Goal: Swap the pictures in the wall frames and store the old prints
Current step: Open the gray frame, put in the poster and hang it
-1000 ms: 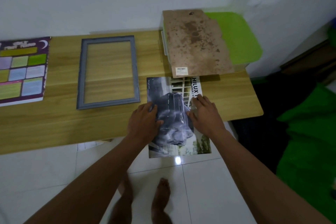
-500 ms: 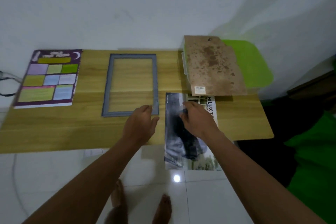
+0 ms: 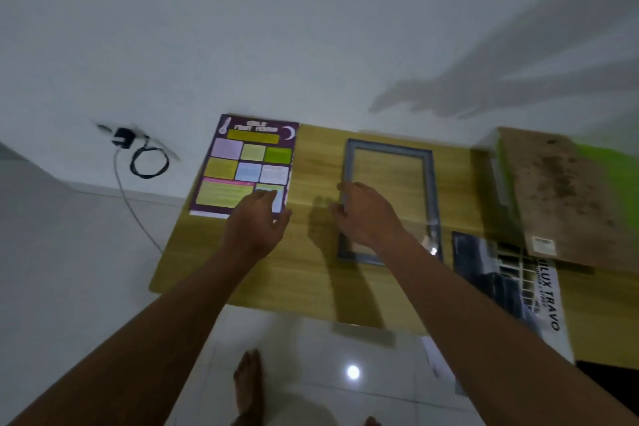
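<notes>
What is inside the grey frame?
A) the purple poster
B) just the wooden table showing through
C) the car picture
B: only the wooden table shows through the grey frame; the car picture lies to its right, the purple poster to its left.

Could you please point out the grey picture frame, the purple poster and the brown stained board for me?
Grey rectangular picture frame (image 3: 430, 183): head view, right rail.
Purple poster with coloured boxes (image 3: 249, 171): head view, light blue box near centre.
Brown stained backing board (image 3: 567, 197): head view, centre of face.
</notes>
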`<action>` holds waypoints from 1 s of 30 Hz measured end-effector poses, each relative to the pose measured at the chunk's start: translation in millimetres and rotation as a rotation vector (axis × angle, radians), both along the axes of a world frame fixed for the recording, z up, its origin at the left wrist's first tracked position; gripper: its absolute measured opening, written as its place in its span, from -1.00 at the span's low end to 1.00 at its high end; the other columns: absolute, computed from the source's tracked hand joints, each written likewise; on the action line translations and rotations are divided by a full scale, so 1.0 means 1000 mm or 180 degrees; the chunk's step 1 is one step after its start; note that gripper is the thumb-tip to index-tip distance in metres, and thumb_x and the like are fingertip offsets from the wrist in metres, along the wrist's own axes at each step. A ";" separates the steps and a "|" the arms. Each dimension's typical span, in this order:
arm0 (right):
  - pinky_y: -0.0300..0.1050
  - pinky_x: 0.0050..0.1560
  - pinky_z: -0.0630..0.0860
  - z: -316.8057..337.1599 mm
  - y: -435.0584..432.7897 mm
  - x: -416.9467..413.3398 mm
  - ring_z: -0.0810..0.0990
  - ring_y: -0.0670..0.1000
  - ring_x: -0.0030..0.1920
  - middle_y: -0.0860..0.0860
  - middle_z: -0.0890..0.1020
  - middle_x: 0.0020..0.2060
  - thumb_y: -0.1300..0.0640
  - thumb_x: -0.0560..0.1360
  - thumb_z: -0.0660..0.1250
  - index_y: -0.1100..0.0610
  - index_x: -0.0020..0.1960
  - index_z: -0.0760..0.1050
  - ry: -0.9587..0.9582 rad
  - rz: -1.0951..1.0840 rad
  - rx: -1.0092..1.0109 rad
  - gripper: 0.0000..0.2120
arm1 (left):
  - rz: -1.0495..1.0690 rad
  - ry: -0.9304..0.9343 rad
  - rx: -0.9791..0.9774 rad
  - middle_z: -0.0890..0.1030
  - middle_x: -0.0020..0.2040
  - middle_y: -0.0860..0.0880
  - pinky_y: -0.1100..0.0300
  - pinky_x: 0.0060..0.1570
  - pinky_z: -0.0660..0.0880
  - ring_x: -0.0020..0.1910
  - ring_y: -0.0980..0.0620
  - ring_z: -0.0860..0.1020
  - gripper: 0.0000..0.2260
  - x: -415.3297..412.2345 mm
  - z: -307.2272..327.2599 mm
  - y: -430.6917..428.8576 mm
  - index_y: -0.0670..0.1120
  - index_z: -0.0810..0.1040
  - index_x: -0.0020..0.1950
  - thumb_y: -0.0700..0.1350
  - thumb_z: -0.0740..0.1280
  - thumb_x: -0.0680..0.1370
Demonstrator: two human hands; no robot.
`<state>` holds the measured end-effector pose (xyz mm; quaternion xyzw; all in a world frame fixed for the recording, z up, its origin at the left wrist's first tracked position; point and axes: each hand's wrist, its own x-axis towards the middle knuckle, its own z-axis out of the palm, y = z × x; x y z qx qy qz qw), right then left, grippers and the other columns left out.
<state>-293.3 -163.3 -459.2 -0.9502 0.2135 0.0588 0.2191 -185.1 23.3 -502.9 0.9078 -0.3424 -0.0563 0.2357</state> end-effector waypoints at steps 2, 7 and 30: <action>0.04 0.20 0.49 -0.008 0.019 0.034 0.48 0.18 0.28 0.15 0.52 0.26 0.00 0.62 0.22 0.18 0.39 0.38 0.0041 -0.0047 0.0023 -0.59 | 0.0100 0.0006 -0.0054 0.63 0.05 -0.29 -0.05 0.02 0.52 0.06 -0.27 0.59 -0.55 0.036 -0.002 0.020 -0.30 0.57 0.18 0.04 0.33 0.49; 0.01 0.12 0.52 -0.037 0.045 0.108 0.53 0.16 0.21 0.13 0.56 0.18 0.02 0.57 0.27 0.16 0.29 0.45 0.0173 -0.0317 0.0103 -0.65 | 0.0142 0.0140 0.0027 0.60 0.15 -0.24 -0.01 0.10 0.48 0.14 -0.21 0.56 -0.57 0.115 -0.015 0.048 -0.25 0.53 0.28 -0.03 0.42 0.50; 0.10 0.12 0.54 -0.106 0.081 0.204 0.49 0.11 0.18 0.06 0.46 0.12 -0.01 0.42 0.49 0.11 0.21 0.44 -0.0042 -0.1704 0.0611 -0.55 | 0.0774 0.0739 0.0125 0.65 0.06 -0.10 0.00 0.04 0.52 0.05 -0.11 0.60 -0.56 0.207 -0.054 0.062 -0.08 0.60 0.18 -0.10 0.58 0.33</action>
